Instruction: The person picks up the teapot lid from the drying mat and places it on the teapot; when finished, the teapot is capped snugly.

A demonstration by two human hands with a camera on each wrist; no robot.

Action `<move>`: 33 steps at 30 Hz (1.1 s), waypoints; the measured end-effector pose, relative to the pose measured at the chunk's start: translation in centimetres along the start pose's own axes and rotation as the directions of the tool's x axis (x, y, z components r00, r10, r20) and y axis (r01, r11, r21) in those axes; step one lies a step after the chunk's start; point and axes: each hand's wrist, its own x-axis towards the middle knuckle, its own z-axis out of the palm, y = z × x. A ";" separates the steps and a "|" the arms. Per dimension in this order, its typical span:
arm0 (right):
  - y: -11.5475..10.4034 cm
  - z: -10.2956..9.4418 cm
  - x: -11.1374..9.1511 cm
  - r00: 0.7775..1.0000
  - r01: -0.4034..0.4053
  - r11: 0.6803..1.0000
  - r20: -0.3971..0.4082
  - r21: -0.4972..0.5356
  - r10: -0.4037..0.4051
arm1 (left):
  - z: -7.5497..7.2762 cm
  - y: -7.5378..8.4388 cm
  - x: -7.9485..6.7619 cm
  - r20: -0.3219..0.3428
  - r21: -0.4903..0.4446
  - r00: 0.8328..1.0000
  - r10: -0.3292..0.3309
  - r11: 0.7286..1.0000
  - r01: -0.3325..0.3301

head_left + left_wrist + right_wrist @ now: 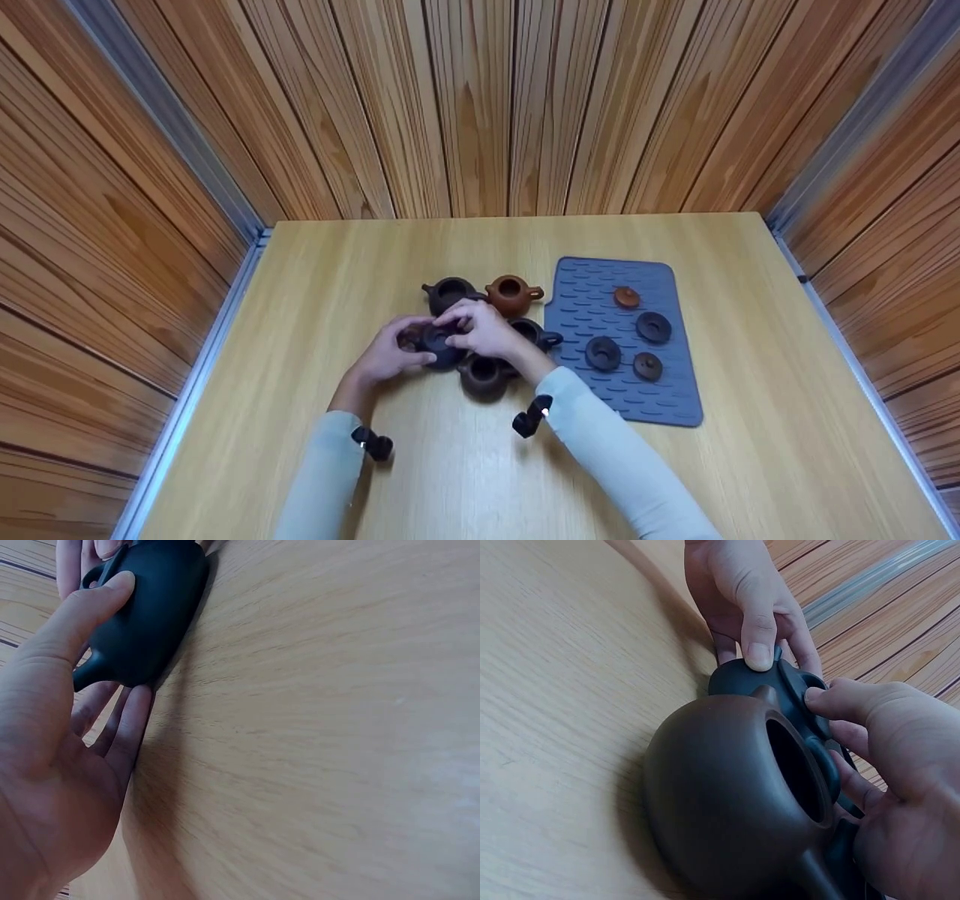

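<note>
A small black teapot (436,358) stands on the table between the two hands. My left hand (386,351) grips its side, with the thumb (105,600) on the body and the other fingers beyond the spout (91,673). Fingers of my right hand (486,328) pinch the flat dark lid (791,686), which sits on the teapot's mouth. A rounder dark brown teapot (697,787) without a lid is close to the right hand. Partly hidden behind the left hand is a reddish-brown thing (409,337); its shape is unclear.
Lidless teapots cluster around the hands: a black one (450,291), a reddish-brown one (510,307) and a dark one (551,339) behind the right wrist. To the right, a grey ribbed mat (577,397) bears several lids, including a reddish one (626,297). Wooden walls (480,112) surround the table.
</note>
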 end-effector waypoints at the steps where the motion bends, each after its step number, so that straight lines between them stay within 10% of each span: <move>1: 0.0 0.0 0.0 1.000 -0.004 1.000 0.001 0.004 0.004 | 0.0 0.0 0.0 -0.001 0.001 1.000 0.001 1.000 -0.001; 33: -0.3 -3.2 -2.0 0.999 0.014 0.996 -0.045 0.086 -0.010 | 0.0 -0.1 -0.1 0.003 -0.026 1.000 0.020 0.999 -0.020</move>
